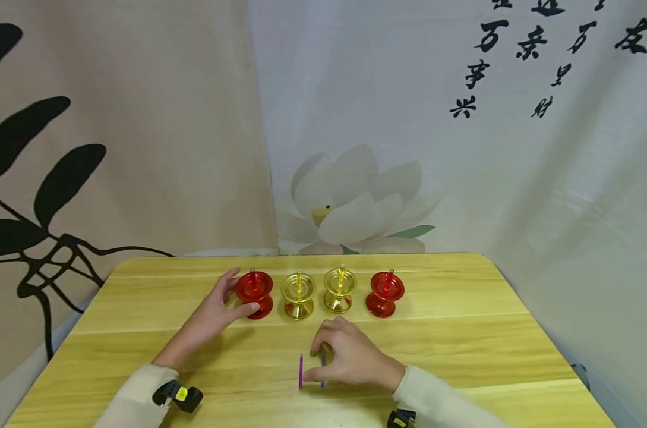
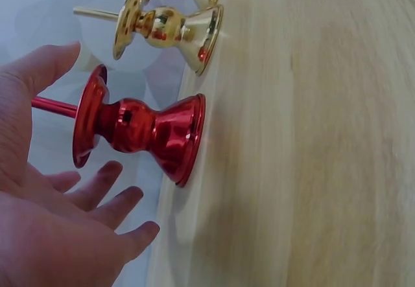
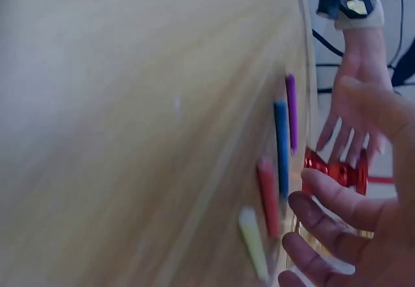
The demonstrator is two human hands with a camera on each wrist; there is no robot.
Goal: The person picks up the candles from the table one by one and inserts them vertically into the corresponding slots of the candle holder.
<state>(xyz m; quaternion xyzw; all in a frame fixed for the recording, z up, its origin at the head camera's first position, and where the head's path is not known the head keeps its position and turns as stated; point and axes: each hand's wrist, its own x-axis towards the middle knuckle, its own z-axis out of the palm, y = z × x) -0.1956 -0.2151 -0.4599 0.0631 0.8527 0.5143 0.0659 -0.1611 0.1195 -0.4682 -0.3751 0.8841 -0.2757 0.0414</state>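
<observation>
A red candle holder (image 1: 255,288) stands upright at the left of a row. My left hand (image 1: 211,315) is spread around it; in the left wrist view a gap shows between the fingers and the red metal. Two gold candle holders (image 1: 299,289) and a second red candle holder (image 1: 385,289) complete the row. My right hand (image 1: 350,356) hovers over thin candle-like sticks, its fingers loosely bent with nothing between them. A purple stick (image 3: 292,113) and a blue stick (image 3: 281,149) lie side by side. Beyond them are a red stick (image 3: 268,197) and a yellow stick (image 3: 253,245), hidden in the head view.
Everything stands on a light wooden table (image 1: 462,356) with rounded far corners. Behind it hangs a cloth backdrop (image 1: 355,89) with a printed flower, dark leaves and writing. Each wrist wears a small black camera.
</observation>
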